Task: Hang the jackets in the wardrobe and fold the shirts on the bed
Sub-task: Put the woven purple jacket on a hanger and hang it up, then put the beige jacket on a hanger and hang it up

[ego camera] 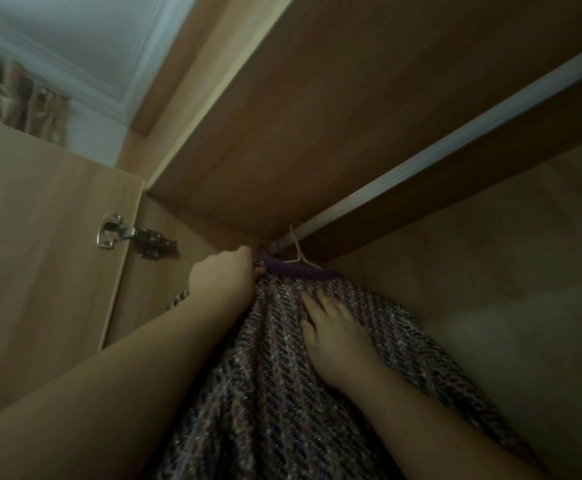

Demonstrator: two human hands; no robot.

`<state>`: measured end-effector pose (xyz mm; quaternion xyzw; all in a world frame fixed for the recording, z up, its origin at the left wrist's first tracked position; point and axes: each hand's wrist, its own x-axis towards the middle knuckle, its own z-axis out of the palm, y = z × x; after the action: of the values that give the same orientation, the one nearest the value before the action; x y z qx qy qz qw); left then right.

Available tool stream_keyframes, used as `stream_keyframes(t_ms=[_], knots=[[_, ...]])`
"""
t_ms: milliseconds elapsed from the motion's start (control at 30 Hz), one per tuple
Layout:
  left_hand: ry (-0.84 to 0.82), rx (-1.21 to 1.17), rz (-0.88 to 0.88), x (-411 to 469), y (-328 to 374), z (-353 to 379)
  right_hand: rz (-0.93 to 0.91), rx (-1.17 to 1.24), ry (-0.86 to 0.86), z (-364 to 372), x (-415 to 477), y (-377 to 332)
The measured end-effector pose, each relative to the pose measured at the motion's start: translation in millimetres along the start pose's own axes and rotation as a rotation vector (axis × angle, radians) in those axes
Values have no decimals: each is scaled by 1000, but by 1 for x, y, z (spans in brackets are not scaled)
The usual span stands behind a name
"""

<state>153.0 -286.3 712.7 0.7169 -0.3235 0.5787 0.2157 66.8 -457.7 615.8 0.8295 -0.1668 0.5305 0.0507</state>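
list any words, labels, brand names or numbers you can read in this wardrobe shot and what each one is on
No text can be read in this view.
tweed jacket: no tag or label shows.
door hinge: any stamping on the metal is too small and blurred to read.
hanging rail, hanger hook and wardrobe door: plain, with no print or stickers.

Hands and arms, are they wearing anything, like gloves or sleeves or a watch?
No gloves. The left hand and the right hand are bare, with no rings showing. The left forearm and the right forearm are bare too: no sleeve, watch or bracelet shows on them. The picture is dim, so nail polish cannot be told.
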Motion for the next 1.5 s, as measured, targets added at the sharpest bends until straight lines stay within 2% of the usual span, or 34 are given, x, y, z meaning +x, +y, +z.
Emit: stream_keyframes(t_ms=[67, 300, 400, 567, 767, 867, 933, 1000, 1133, 1300, 1500], knots=[[-2, -6, 14, -7, 8, 4, -8, 54, -37, 4, -10, 10], [115, -22, 107, -57, 16, -5, 11, 112, 3, 8, -60, 22], [-10, 63, 165, -89, 25, -15, 32, 85, -9, 3, -76, 21], [-245, 73, 369, -163, 25, -26, 100, 8, -94, -1, -143, 19], [-414, -110, 376, -257, 12, -34, 294, -141, -150, -38, -269, 7], [-357, -241, 433, -320, 16, -38, 364, -255, -138, -67, -336, -26], [-355, -449, 465, -366, 24, -42, 418, -351, -146, -87, -379, -56], [-461, -629, 489, -416, 33, -47, 487, -431, -167, -106, -423, -91], [-671, -838, 558, -511, 45, -69, 649, -565, -213, -141, -507, -160], [-802, -1077, 672, -600, 40, -143, 901, -765, -281, -200, -610, -251], [-866, -1304, 890, -679, 32, -253, 1226, -959, -294, -277, -726, -361]])
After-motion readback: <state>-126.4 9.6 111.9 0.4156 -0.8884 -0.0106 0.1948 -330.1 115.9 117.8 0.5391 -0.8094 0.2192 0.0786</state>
